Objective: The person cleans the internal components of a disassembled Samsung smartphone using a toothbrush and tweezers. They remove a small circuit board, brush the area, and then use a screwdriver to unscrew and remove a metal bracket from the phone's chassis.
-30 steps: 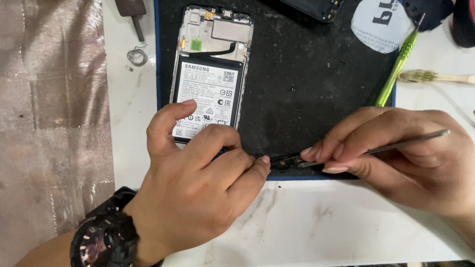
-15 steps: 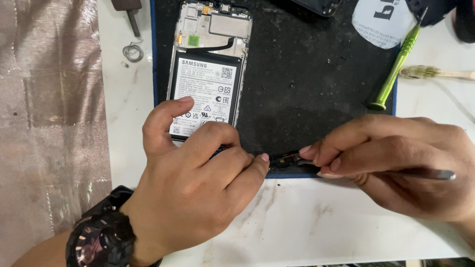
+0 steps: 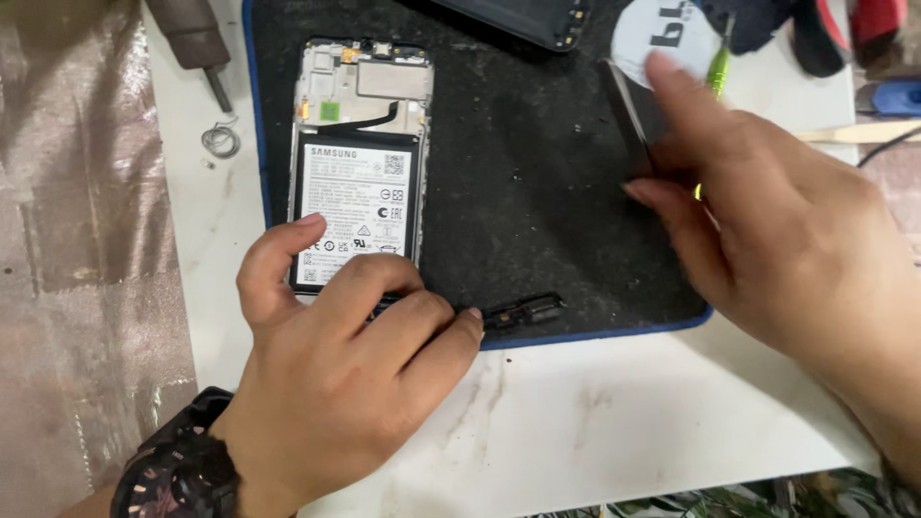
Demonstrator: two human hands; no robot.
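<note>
Head view. An opened smartphone lies face down, back cover removed, on a black work mat with a blue edge. Its white-labelled battery fills the middle of the frame; the circuit board area sits above it.

The left hand rests on the lower end of the phone. The thumb lies on the bottom left corner of the battery label, and the curled fingers press down over the phone's lower edge. The fingers are closed together, bearing on the phone rather than wrapped around it. A dark wristwatch is on this wrist.

A small black component lies on the mat just beside the left fingertips, near the mat's front edge.

The right hand is raised over the right part of the mat, motion-blurred. Its thumb and fingers pinch thin metal tweezers, which angle up and away from the palm. A green-handled screwdriver lies partly hidden behind this hand.

A wire ring lies on the white tabletop, left of the mat.
</note>
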